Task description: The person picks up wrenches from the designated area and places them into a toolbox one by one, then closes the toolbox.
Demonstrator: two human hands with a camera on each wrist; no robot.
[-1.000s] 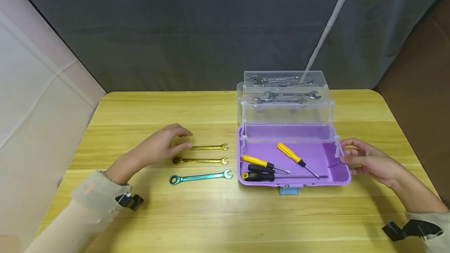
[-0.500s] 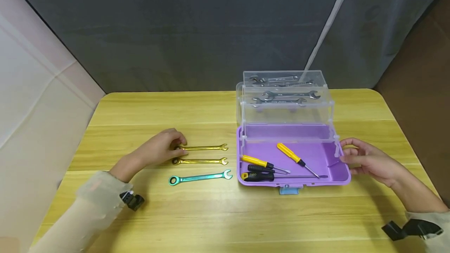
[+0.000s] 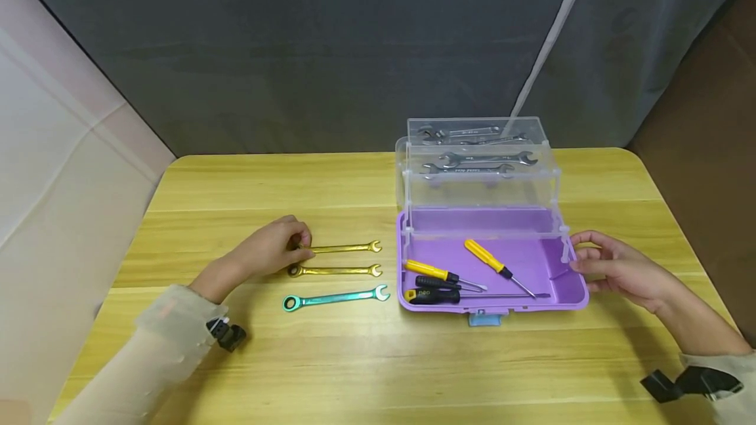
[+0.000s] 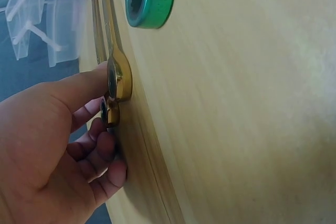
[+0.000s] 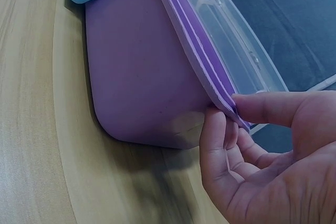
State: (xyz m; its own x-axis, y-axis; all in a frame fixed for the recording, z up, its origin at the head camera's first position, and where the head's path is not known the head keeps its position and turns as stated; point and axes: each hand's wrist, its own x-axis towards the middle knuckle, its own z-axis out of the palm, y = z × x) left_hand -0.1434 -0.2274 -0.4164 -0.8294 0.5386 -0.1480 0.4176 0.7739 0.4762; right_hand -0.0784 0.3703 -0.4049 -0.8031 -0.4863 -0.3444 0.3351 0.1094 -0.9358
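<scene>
Thumb and fingers of my left hand (image 3: 268, 246) pinch the ring end of the farthest gold combination wrench (image 3: 347, 248), hiding most of that end. Just nearer lies a second gold ratcheting wrench (image 3: 336, 271), its ring right by my thumb in the left wrist view. A teal ratcheting wrench (image 3: 335, 298) lies nearest. On the right, my right hand (image 3: 626, 274) holds the rim of the purple toolbox (image 5: 142, 61) between thumb and fingers. Inside its bottom are screwdrivers: two with yellow handles, such as the yellow screwdriver (image 3: 485, 256), and black-handled ones (image 3: 434, 296).
Clear plastic trays (image 3: 481, 192) stand raised over the back of the toolbox, holding several silver wrenches (image 3: 487, 159). A light-blue latch (image 3: 485, 320) hangs at the box's front. Dark cloth (image 3: 295, 51) rises behind the wooden table (image 3: 354, 372).
My left hand has lowered onto the ring end of the farthest gold wrench, and its thumb and fingers have closed there. My right hand has stayed on the toolbox rim.
</scene>
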